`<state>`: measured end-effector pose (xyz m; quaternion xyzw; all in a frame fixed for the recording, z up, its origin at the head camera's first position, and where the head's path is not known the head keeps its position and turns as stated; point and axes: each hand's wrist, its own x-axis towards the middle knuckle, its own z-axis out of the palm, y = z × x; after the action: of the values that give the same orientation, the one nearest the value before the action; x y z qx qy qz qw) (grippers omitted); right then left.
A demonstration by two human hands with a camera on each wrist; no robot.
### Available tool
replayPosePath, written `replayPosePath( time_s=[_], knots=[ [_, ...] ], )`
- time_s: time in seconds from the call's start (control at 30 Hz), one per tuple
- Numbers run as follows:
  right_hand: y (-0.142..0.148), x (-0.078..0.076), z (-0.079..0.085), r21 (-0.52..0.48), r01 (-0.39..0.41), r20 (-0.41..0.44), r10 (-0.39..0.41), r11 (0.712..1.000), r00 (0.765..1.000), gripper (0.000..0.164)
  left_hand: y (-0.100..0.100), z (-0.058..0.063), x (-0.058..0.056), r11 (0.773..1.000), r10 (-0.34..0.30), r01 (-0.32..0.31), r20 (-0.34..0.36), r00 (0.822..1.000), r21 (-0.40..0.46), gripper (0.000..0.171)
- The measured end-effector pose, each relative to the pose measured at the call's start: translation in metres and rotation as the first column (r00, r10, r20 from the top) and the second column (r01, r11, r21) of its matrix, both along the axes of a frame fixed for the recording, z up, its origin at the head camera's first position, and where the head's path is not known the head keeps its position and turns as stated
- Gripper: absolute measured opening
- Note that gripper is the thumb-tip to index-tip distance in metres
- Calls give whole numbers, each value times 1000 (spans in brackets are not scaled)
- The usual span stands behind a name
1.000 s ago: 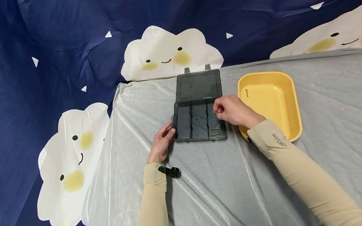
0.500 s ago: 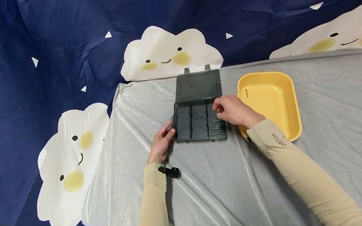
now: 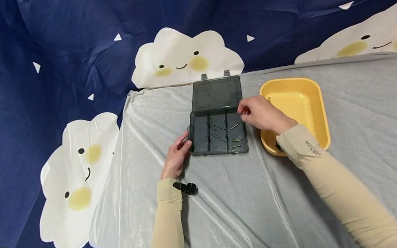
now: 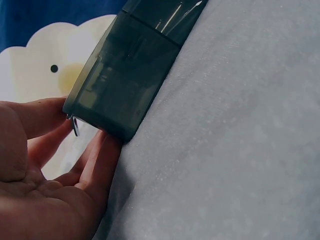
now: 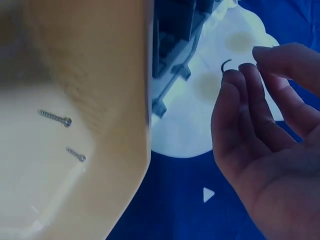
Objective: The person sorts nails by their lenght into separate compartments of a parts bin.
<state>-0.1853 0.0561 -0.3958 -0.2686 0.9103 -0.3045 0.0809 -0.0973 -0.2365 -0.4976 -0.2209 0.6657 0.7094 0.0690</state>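
A dark translucent compartment box (image 3: 201,144) lies on the grey cloth with its lid (image 3: 217,92) folded back. My left hand (image 3: 177,158) holds its left edge; in the left wrist view the thumb and fingers pinch the box corner. Several long thin nails or screws (image 3: 216,132) lie in the middle compartment, and three short screws (image 3: 236,140) in the right one. Over the right rim hovers my right hand (image 3: 262,114), its fingers loosely bent and nothing visible between them. Beside the box, the yellow tub (image 3: 323,117) contains two screws (image 5: 55,118), seen in the right wrist view.
Grey velvety cloth (image 3: 372,119) covers the table. Behind it hangs a dark blue curtain (image 3: 265,0) with white clouds. The tub's left wall stands close to the box, under my right forearm.
A third short screw has left my right fingers and lies slanted in the right compartment. My right hand has drawn slightly right, toward the tub. The left hand stays on the box.
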Motion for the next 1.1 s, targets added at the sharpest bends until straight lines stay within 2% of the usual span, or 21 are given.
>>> replayPosePath(
  time_s=[0.2, 0.5, 0.77, 0.97, 1.1],
  knots=[
    [14, -8, 10, -44, 70, -42, -72, 997, 997, 15, 0, -1, -1, 1000, 0, 0, -6, 1000, 0, 41],
    [35, -14, 19, -118, 182, -101, -194, 976, 976, 15, 0, -1, -1, 1000, 2, -2, -19, 1000, 13, 40],
    [49, -19, 13, -128, 252, -103, -265, 959, 959, 16, 0, -1, 0, 1000, -2, 2, -12, 1000, -2, 40],
    [57, -24, 4, -79, 286, -36, -289, 955, 957, 19, 0, -2, 0, 1000, -4, 4, -23, 1000, 0, 41],
    [59, -26, -6, -37, 274, -1, -274, 961, 962, 18, 0, -3, 0, 1000, 0, 0, -26, 1000, 16, 41]
  ],
)
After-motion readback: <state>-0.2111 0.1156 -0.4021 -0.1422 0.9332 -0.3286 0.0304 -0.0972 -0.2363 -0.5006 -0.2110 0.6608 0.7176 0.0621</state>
